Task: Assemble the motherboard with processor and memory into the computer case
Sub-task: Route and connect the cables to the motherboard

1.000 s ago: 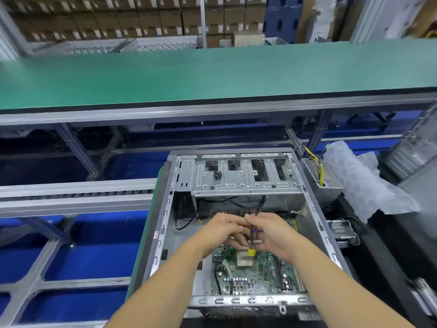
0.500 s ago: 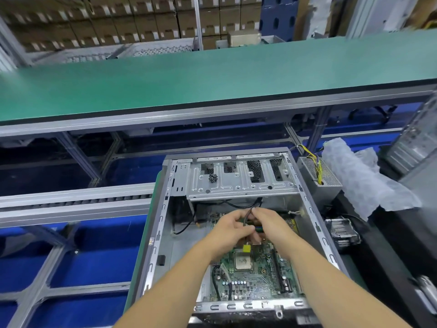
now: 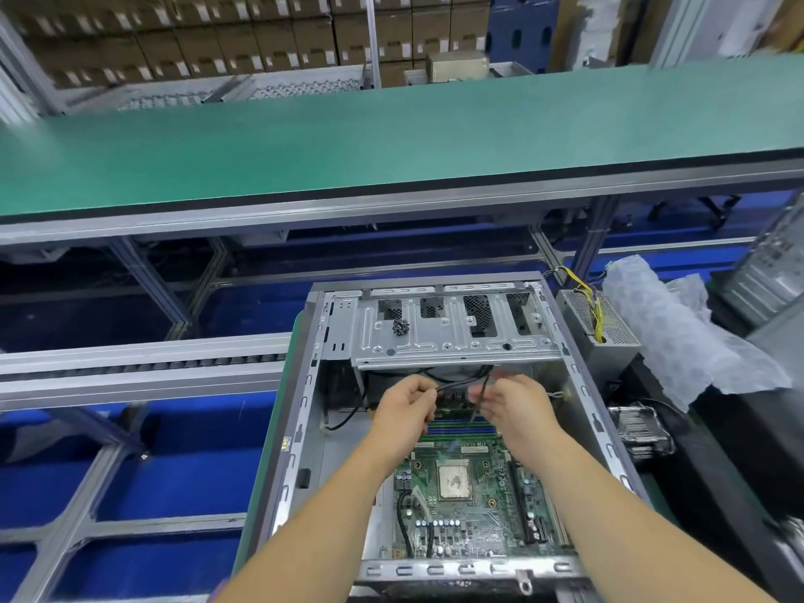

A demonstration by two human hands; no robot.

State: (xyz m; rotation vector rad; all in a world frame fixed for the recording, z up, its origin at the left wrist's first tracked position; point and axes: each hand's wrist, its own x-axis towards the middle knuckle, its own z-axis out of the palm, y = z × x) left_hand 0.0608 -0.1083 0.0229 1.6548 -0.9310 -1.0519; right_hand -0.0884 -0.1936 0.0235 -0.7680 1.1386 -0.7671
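Hands (image 3: 407,409) (image 3: 515,406) pinch thin black cable (image 3: 457,383).

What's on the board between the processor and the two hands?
In the head view, the blue memory slots cross the board between the processor and the left hand and right hand.

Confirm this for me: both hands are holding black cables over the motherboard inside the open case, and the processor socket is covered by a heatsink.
Not quite. The head view shows the left hand and right hand holding black cables over the motherboard in the open case, but the processor is bare; no heatsink covers it.
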